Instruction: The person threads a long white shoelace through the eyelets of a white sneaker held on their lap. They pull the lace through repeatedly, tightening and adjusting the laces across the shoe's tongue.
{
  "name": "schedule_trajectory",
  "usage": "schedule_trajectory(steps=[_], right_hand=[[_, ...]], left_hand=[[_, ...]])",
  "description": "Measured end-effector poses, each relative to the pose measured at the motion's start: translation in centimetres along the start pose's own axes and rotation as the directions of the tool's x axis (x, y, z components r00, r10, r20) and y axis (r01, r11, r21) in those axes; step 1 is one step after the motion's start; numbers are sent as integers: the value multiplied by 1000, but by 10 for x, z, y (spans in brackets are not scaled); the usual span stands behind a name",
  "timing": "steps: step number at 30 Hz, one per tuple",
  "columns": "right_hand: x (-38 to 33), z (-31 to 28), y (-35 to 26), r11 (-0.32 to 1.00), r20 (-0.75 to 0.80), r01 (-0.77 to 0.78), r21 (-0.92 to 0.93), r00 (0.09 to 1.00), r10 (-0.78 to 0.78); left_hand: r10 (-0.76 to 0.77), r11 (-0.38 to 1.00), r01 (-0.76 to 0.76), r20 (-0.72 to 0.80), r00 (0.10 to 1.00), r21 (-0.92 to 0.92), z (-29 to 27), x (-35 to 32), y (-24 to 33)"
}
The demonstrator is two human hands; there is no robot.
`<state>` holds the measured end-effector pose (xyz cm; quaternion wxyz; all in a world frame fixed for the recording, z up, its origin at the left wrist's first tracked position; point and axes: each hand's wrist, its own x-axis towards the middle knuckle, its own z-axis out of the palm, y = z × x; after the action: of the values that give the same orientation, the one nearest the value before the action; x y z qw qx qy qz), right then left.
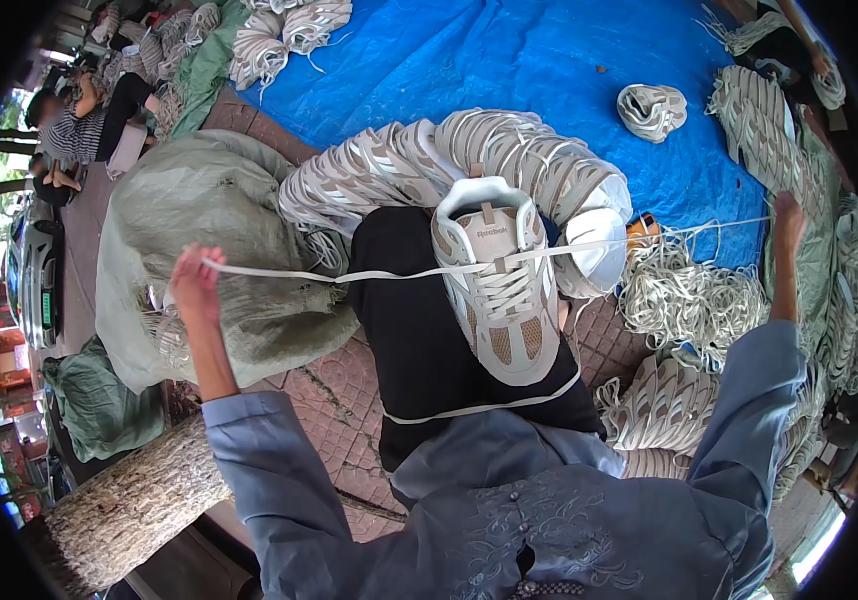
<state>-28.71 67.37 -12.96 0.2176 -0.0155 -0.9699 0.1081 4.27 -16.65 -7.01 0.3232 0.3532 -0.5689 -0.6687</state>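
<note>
A beige and white sneaker upper lies across my lap on the black cloth, its toe toward me and its opening away. White lacing crosses its front. My left hand, out to the left, is closed on one end of the white shoelace. Far out to the right, my right hand is closed on the lace's other side. Between the hands the lace stretches nearly straight across the top of the lacing. A pale band runs over my lap below the toe.
A curved row of nested shoe uppers lies beyond my knees, partly on a blue tarp. At right is a heap of loose laces. A large sack and tree trunk stand left. People sit at far left.
</note>
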Motion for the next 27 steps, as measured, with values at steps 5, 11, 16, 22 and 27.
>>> schedule_trajectory(steps=[5,11,16,22,27], right_hand=[[-83,-16,-278,448,412,-232,864,837,-361],[-173,-41,-416,407,464,-234,883,558,-688],[-187,-44,-423,518,484,-107,848,553,-678],[-191,-47,-423,503,554,-251,827,520,-650],[-196,-51,-425,499,577,-299,813,525,-625]], left_hand=[[50,903,-236,455,889,360,152,-143,-23],[186,632,-577,622,761,517,186,-196,-51],[287,518,-704,677,678,485,184,-204,-61],[306,609,-664,643,702,435,180,-209,-67],[375,350,-834,752,542,426,179,-215,-63]])
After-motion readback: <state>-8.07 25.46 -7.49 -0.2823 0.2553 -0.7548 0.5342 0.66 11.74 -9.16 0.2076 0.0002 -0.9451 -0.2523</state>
